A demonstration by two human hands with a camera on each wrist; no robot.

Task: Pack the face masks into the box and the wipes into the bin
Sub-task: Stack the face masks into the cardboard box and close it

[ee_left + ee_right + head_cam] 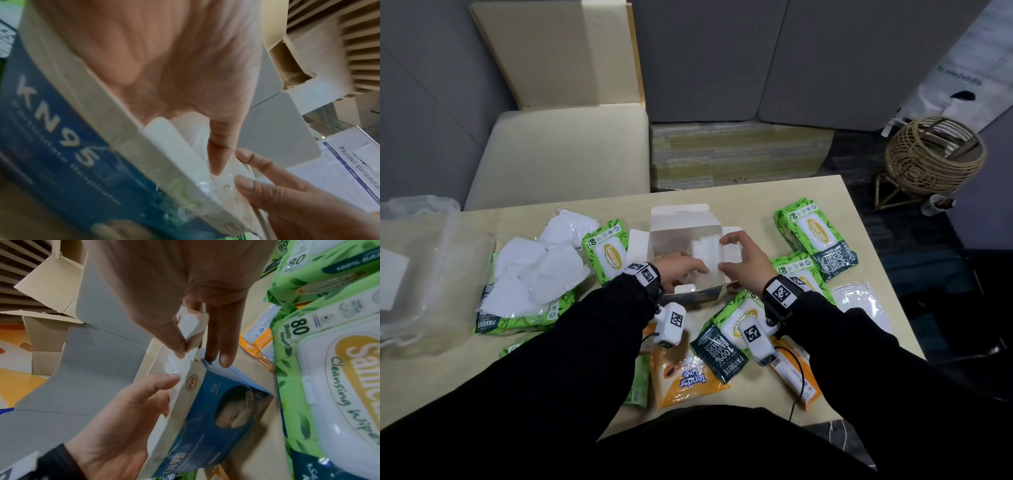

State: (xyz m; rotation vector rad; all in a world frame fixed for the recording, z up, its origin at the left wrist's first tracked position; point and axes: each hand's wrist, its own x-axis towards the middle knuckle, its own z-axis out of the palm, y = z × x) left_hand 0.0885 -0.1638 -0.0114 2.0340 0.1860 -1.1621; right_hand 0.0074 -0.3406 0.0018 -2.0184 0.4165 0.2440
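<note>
The pale wooden desk carries the whole job: green soft packs of wipes scattered around, a heap of loose white face masks in clear wrappers at the left, and the open blue-and-white cardboard mask box in the middle. No bin can be picked out with certainty. The step in hand looks like the mask packing: a white stack of masks stands inside the box at its right side. The left hand reaches into the box, fingers curled on the stack's near edge. The right hand pinches the stack's top, thumb against fingers. Next, I judge, the stack needs seating flat against the wall before the loose masks are fetched.
</note>
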